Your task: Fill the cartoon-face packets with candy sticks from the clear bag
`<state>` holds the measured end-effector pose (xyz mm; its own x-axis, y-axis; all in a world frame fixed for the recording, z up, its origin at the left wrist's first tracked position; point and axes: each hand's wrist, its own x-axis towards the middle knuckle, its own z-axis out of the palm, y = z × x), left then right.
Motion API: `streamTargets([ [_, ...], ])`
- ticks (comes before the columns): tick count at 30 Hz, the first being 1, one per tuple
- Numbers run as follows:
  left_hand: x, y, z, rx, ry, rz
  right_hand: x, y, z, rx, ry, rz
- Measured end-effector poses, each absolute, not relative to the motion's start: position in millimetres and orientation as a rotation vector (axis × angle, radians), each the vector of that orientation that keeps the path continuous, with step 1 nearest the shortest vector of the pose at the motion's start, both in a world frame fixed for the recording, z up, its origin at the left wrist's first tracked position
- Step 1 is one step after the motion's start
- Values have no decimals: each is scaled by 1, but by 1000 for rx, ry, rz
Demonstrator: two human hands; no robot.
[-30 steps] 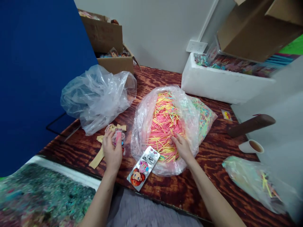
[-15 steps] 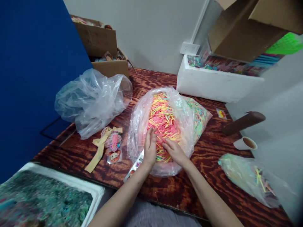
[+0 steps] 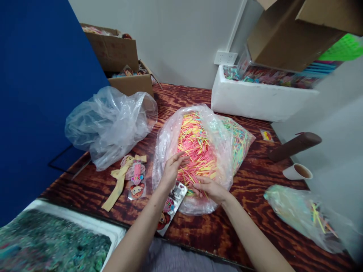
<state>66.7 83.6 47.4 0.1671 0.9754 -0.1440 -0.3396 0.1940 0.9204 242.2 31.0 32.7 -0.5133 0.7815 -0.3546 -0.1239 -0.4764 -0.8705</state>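
A clear plastic bag (image 3: pixel 167 143) lies spread wide on the table, full of thin pink and yellow sticks (image 3: pixel 195 143). Over its near left side is my left hand (image 3: pixel 171 170), its fingers stretched out and apart with nothing seen in them. My right hand (image 3: pixel 211 189) is at the near right of the pile, fingers curled around a few of the thin sticks. Under my left forearm lies a printed blister card (image 3: pixel 172 206) with a doll-like figure, partly hidden. Left of the bag are a pale yellow ribbon strip (image 3: pixel 117 185) and small packaged doll figures (image 3: pixel 137 185).
Behind the bag is a second bag of sticks (image 3: pixel 239 139). An empty-looking crumpled plastic bag (image 3: pixel 113 128) lies left. A white foam box (image 3: pixel 255 96), brown bottle (image 3: pixel 296 147), paper cup (image 3: pixel 296 172) and another bag (image 3: pixel 297 211) stand right. Cardboard boxes (image 3: pixel 132 84) sit behind.
My hands have moved apart: the left shifted left and its fingers turned rightward, while the right came slightly nearer me. More of the blister card shows now.
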Motion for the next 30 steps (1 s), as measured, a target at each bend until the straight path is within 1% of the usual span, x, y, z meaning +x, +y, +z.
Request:
streamTargets([
  [3, 72, 84, 46, 981, 883, 1149, 239, 28, 32, -1068, -984, 1986],
  [6, 83, 80, 41, 1009, 800, 1091, 233, 24, 33, -1048, -902, 1982],
  [9, 89, 77, 35, 957, 783, 1052, 228, 20, 34, -1055, -905, 2006],
  [12, 85, 77, 34, 895, 849, 1095, 232, 18, 37, -1114, -968, 2003],
  [14, 82, 78, 36, 857, 880, 1111, 236, 20, 38, -1157, -939, 1895],
  [18, 89, 74, 40, 844, 883, 1090, 233, 32, 35, -1204, -830, 1422],
  [20, 97, 69, 39, 884, 908, 1097, 224, 37, 31, -1182, -831, 1307],
  [21, 101, 67, 37, 923, 933, 1107, 219, 38, 30, -1153, -831, 1320],
  [25, 107, 62, 32, 1194, 1012, 1118, 204, 36, 29, -1011, -765, 1541],
  [28, 100, 60, 37, 1379, 991, 1095, 207, 32, 34, -971, -744, 1676],
  [30, 93, 55, 45, 1474, 1006, 1104, 212, 27, 35, -976, -778, 1702],
])
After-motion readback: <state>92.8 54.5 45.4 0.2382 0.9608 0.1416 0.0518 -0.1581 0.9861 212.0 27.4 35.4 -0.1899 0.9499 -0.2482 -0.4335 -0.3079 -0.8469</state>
